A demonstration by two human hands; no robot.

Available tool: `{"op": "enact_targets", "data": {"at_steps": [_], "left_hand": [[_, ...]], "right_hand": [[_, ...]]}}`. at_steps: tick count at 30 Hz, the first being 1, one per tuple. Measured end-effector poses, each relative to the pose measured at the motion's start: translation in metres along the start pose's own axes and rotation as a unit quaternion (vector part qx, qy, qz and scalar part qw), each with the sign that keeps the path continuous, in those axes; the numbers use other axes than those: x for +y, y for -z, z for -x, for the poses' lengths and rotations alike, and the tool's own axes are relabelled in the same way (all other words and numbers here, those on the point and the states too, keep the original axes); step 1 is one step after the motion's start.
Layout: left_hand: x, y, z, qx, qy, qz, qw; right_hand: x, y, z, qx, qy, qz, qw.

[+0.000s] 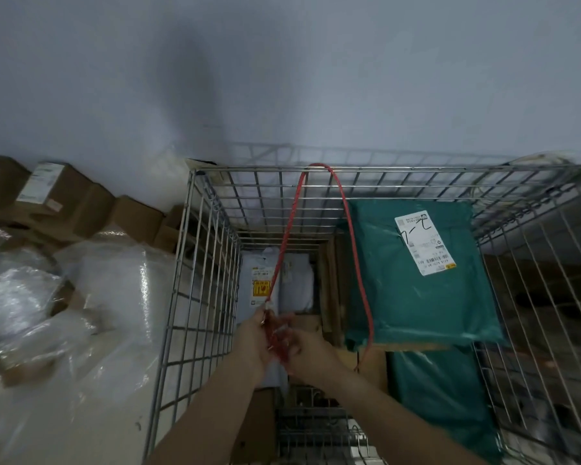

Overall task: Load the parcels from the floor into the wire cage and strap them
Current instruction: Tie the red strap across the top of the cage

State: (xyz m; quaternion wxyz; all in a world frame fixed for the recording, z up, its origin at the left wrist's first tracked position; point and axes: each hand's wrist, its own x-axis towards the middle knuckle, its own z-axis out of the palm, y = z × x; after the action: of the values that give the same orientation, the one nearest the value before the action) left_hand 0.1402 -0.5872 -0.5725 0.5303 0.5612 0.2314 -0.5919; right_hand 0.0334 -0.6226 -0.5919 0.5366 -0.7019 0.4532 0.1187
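Observation:
The wire cage (212, 263) stands against a pale wall and I look down into it. Inside lie a green parcel (420, 297) with a white label, a second green parcel (440, 397) below it, a white parcel (282, 283) and brown cartons (329, 290). A red strap (353, 236) loops over the cage's far top rail and hangs down on both sides of the loop. My left hand (254, 340) and my right hand (311, 355) meet over the cage's middle, both closed on the strap's bunched lower end.
Left of the cage, clear plastic wrap (64, 313) covers a heap on the floor. Brown cardboard boxes (67, 199) are stacked along the wall at the far left. The cage's right wall (544, 297) runs close by the green parcels.

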Motion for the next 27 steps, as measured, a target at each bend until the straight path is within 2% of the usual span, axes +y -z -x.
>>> {"op": "enact_targets", "data": {"at_steps": [4,7,10,13,18,20,22,24,27], "left_hand": [[-0.013,0.003,0.01,-0.004,-0.006,-0.002,1.0],[-0.025,0.008,0.011,0.043,-0.015,-0.004,0.999],[-0.042,0.018,0.018,0.055,-0.022,-0.027,0.998],[-0.06,0.039,0.03,0.081,-0.006,-0.062,0.995],[-0.09,0.065,0.052,0.093,0.003,-0.097,0.991],[-0.104,0.072,0.057,0.107,-0.025,-0.165,0.98],[-0.119,0.079,0.06,0.111,-0.093,-0.255,0.956],[-0.134,0.081,0.066,0.089,-0.145,-0.337,0.926],[-0.157,0.08,0.082,0.041,-0.198,-0.38,0.903]], "right_hand": [[0.009,-0.006,0.021,0.015,-0.018,0.004,1.0],[0.01,-0.011,0.036,0.044,-0.036,0.024,0.998],[0.016,-0.02,0.051,0.04,-0.039,0.022,0.998],[0.023,-0.035,0.072,0.041,-0.056,-0.014,0.997],[0.027,-0.047,0.112,0.127,-0.063,-0.173,0.975],[0.032,-0.053,0.123,0.191,-0.055,-0.201,0.959],[0.039,-0.06,0.131,0.253,-0.031,-0.226,0.94],[0.044,-0.065,0.138,0.281,-0.016,-0.252,0.926],[0.052,-0.069,0.152,0.331,0.007,-0.292,0.897]]}}
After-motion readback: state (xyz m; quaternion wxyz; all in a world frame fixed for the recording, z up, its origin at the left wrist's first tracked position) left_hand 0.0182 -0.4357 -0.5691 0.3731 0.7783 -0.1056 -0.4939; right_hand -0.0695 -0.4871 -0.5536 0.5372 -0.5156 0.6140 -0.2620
